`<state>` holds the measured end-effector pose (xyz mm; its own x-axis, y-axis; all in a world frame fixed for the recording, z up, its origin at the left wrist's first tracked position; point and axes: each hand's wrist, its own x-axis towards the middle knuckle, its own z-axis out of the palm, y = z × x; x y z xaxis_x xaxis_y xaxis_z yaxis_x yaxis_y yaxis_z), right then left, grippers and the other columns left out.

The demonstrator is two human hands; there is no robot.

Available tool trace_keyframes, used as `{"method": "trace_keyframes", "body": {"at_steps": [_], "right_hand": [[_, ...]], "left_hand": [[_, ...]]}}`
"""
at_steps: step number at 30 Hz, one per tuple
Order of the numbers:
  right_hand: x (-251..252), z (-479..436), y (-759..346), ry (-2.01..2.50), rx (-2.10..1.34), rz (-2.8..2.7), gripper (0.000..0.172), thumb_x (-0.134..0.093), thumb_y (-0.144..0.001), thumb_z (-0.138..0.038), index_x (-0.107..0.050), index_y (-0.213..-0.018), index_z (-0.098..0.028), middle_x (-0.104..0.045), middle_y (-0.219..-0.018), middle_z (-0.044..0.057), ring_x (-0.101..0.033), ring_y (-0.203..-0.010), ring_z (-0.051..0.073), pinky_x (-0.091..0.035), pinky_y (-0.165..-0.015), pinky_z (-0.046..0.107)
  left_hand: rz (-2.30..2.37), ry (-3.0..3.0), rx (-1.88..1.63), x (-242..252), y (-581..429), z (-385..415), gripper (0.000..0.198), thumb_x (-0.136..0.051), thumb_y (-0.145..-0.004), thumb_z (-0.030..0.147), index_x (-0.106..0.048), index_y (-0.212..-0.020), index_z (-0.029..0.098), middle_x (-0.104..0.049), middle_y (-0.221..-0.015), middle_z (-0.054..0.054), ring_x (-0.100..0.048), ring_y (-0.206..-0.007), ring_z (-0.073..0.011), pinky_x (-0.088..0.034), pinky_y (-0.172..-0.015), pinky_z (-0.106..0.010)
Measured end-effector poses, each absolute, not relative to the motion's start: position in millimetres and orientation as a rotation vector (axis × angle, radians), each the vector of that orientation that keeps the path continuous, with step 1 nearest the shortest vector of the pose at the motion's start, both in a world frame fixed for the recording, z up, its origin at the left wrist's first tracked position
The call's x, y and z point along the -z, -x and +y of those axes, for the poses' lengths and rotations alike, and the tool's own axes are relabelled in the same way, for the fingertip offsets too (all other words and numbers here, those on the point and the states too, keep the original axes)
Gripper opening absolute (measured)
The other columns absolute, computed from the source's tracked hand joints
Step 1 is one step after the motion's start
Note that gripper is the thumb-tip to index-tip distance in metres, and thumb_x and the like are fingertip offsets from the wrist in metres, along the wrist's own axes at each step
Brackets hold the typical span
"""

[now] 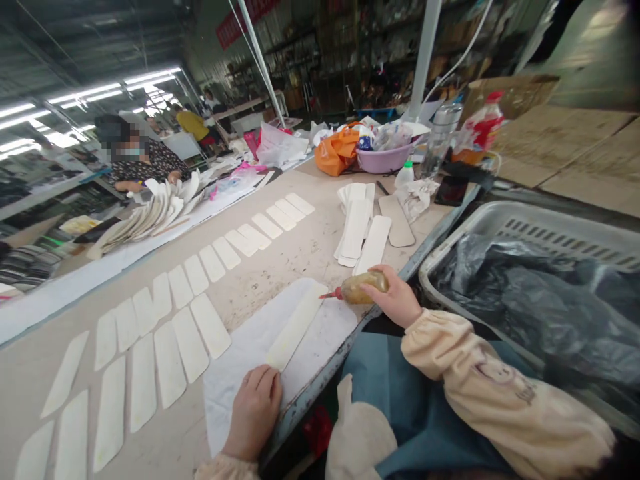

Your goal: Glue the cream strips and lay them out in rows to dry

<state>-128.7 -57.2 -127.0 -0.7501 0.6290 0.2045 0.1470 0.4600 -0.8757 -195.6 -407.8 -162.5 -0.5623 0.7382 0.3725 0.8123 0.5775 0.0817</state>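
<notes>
My right hand [396, 297] is wrapped round a yellowish squeeze bottle [364, 289] with a red nozzle. The bottle lies nearly level, its tip at the far end of a pale, long strip with rounded corners [296, 328]. That strip rests on a white sheet [235, 387] at the table's near edge. My left hand [256, 403], fingers pressed together and curled, holds the strip's near end; the thumb is partly hidden. Left of the sheet, several similar pale strips [143, 373] lie in two slanting rows.
Beyond my right hand are stacked white strips [356, 223] and a grey-beige template-like piece [397, 220]. A purple basin [385, 159], an orange bag [336, 152] and bottles stand farther back. A plastic crate [500, 212] with dark bags adjoins the table. A co-worker [150, 160] sits opposite.
</notes>
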Motion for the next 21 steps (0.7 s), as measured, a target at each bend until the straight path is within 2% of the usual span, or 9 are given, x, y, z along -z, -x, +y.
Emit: {"method": "trace_keyframes", "body": {"at_steps": [3, 5, 7, 12, 21], "right_hand": [[121.5, -50.5, 119.4, 0.669, -1.479, -2.058, 0.047, -0.063, -0.071, -0.05, -0.053, -0.106, -0.021, -0.057, -0.078, 0.0, -0.054, -0.061, 0.016, -0.047, -0.057, 0.029], [119.8, -40.6, 111.4, 0.699, -1.674, -1.914, 0.049, -0.066, -0.069, -0.05, -0.052, -0.108, -0.024, -0.054, -0.072, -0.002, -0.047, -0.049, 0.013, -0.039, -0.042, 0.024], [120.9, -28.3, 102.5, 0.74, -1.836, -1.766, 0.049, -0.069, -0.068, -0.048, -0.051, -0.108, -0.026, -0.051, -0.068, -0.003, -0.042, -0.042, 0.011, -0.031, -0.034, 0.021], [131.3, -5.0, 75.7, 0.821, -1.992, -1.533, 0.046, -0.073, -0.067, -0.043, -0.052, -0.105, -0.029, -0.052, -0.076, 0.002, -0.042, -0.044, 0.01, -0.025, -0.032, 0.021], [145.0, 4.0, 51.1, 0.905, -2.064, -1.338, 0.043, -0.077, -0.061, -0.046, -0.056, -0.096, -0.032, -0.05, -0.081, 0.005, -0.04, -0.047, 0.01, -0.021, -0.033, 0.021]], "left_hand": [[-2.629, 1.24, 0.243, 150.5, 197.9, -403.6, 0.011, -0.046, -0.086, 0.016, -0.056, -0.081, 0.017, -0.058, -0.081, -0.005, -0.056, -0.076, -0.0163, -0.047, -0.073, -0.029], [-2.724, 1.131, 0.086, 138.8, 203.0, -400.1, 0.015, -0.044, -0.086, 0.017, -0.056, -0.077, 0.018, -0.057, -0.078, -0.004, -0.056, -0.071, -0.0154, -0.045, -0.067, -0.027], [-2.796, 0.975, -0.123, 127.4, 211.3, -395.1, 0.017, -0.042, -0.086, 0.018, -0.055, -0.076, 0.018, -0.057, -0.076, -0.004, -0.057, -0.07, -0.0162, -0.044, -0.064, -0.027], [-2.956, 0.734, -0.486, 116.5, 233.2, -373.7, 0.016, -0.041, -0.084, 0.019, -0.056, -0.082, 0.014, -0.059, -0.079, -0.008, -0.06, -0.073, -0.0193, -0.042, -0.061, -0.028], [-3.083, 0.532, -0.495, 118.8, 245.3, -338.4, 0.019, -0.039, -0.084, 0.019, -0.056, -0.091, 0.013, -0.064, -0.084, -0.011, -0.063, -0.08, -0.0217, -0.043, -0.064, -0.029]]}}
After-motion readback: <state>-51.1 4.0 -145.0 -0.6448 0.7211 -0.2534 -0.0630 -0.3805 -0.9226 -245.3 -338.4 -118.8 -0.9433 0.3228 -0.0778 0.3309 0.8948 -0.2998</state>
